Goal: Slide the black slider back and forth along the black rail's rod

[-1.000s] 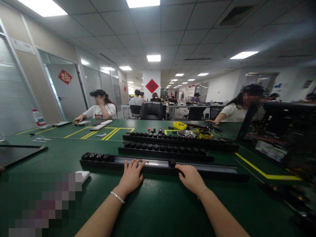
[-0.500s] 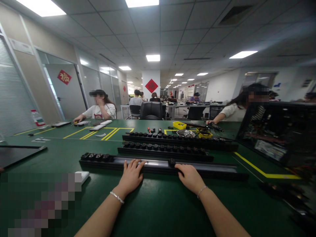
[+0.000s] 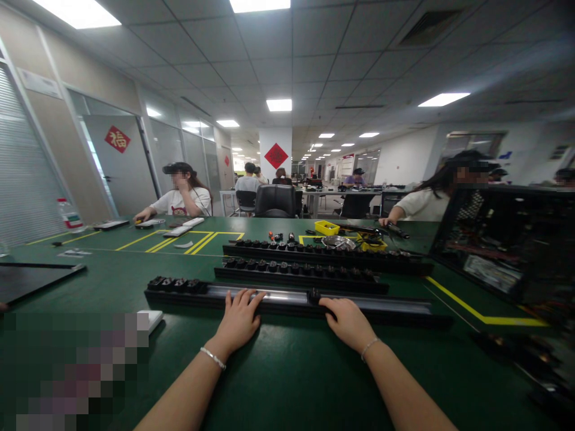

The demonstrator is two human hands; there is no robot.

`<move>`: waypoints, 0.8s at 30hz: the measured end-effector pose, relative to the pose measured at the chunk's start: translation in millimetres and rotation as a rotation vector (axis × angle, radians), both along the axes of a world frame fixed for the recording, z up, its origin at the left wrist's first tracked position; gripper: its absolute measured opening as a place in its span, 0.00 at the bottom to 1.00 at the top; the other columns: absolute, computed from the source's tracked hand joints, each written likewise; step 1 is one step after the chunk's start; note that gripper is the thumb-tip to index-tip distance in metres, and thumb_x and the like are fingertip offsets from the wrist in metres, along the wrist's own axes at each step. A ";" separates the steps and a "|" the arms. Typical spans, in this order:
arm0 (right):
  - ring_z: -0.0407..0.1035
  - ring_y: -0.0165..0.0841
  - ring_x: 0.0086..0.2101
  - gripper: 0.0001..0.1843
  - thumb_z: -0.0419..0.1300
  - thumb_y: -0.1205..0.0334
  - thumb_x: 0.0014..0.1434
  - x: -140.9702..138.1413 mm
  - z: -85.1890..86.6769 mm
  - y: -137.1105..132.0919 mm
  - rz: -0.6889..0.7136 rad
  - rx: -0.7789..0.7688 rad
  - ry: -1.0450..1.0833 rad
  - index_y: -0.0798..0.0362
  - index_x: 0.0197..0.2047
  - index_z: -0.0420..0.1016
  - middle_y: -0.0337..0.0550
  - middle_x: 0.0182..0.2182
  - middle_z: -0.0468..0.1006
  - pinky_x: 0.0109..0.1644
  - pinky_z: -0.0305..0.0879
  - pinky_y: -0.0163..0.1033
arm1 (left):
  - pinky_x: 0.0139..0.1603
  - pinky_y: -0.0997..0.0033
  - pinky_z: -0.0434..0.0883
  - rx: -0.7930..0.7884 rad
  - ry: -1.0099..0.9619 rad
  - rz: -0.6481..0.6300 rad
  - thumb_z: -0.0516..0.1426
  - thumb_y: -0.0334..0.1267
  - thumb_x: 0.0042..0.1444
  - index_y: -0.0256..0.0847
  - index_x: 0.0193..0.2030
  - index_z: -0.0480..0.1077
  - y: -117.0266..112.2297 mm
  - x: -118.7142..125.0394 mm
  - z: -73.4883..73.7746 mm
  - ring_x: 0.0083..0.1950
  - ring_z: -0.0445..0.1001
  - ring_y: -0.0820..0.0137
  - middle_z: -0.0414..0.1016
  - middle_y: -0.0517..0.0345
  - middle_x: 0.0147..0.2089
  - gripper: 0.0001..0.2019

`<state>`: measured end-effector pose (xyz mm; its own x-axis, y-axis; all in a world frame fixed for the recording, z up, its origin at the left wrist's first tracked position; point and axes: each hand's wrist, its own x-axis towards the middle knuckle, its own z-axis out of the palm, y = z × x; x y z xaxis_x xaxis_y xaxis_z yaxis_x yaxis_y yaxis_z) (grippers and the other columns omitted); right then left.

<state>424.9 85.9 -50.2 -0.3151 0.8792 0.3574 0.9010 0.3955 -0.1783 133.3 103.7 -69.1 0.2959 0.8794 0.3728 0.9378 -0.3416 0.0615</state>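
Note:
A long black rail with a pale metal channel lies across the green table in front of me. Several black round-topped modules, perhaps sockets, sit together at its left end. One single black module stands in the channel right of the middle. My left hand grips the rail's near wall, fingers over the top and reaching into the channel. From the right, my right hand has its fingers curled against the single module, with the fingertips partly hidden behind it.
Behind lie two more black rails, a middle one and a farther one, filled with modules. Yellow trays and a metal dish stand beyond. An open computer case rises at the right. Two people sit across the table.
My hands and the rail look nearly unchanged. The hand of the person across at the right has shifted slightly to the right.

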 end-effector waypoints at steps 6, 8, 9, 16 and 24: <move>0.67 0.33 0.41 0.19 0.49 0.68 0.53 0.5 3.1 -2.2 -0.008 -0.008 -0.004 0.48 0.46 0.70 0.41 0.39 0.76 0.49 0.56 0.40 | 0.62 0.43 0.38 -0.002 0.002 0.006 0.50 0.34 0.50 0.53 0.59 0.55 -1.1 0.6 2.1 0.62 0.52 0.60 0.60 0.57 0.59 0.28; 0.67 0.33 0.42 0.18 0.49 0.68 0.53 0.8 2.9 -1.9 -0.004 -0.015 0.007 0.49 0.46 0.70 0.41 0.39 0.76 0.49 0.56 0.39 | 0.62 0.43 0.38 0.000 0.000 0.002 0.50 0.34 0.50 0.53 0.59 0.55 -1.3 0.5 2.3 0.62 0.52 0.60 0.60 0.57 0.59 0.28; 0.67 0.33 0.42 0.18 0.49 0.68 0.53 1.0 2.6 -1.5 -0.003 -0.018 0.013 0.49 0.46 0.70 0.41 0.39 0.76 0.49 0.56 0.39 | 0.62 0.43 0.38 0.000 -0.001 0.002 0.50 0.34 0.50 0.53 0.59 0.55 -1.3 0.4 2.3 0.62 0.52 0.60 0.60 0.57 0.59 0.28; 0.67 0.33 0.41 0.18 0.49 0.68 0.52 2.5 -0.6 0.1 0.010 -0.001 0.039 0.50 0.45 0.70 0.42 0.39 0.76 0.49 0.56 0.40 | 0.62 0.42 0.38 0.001 -0.012 -0.005 0.50 0.34 0.50 0.54 0.59 0.55 -1.0 0.8 2.1 0.62 0.52 0.60 0.60 0.57 0.59 0.28; 0.66 0.33 0.41 0.19 0.49 0.70 0.52 6.7 -6.2 2.5 0.041 0.028 0.019 0.51 0.47 0.69 0.42 0.39 0.75 0.52 0.55 0.43 | 0.62 0.42 0.38 -0.002 -0.012 -0.008 0.50 0.34 0.50 0.53 0.59 0.55 -1.4 0.8 2.7 0.62 0.52 0.60 0.60 0.57 0.59 0.27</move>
<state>431.7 88.4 -56.4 -0.3436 0.8551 0.3882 0.8806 0.4371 -0.1833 134.1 102.3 -66.4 0.2982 0.8779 0.3747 0.9343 -0.3488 0.0737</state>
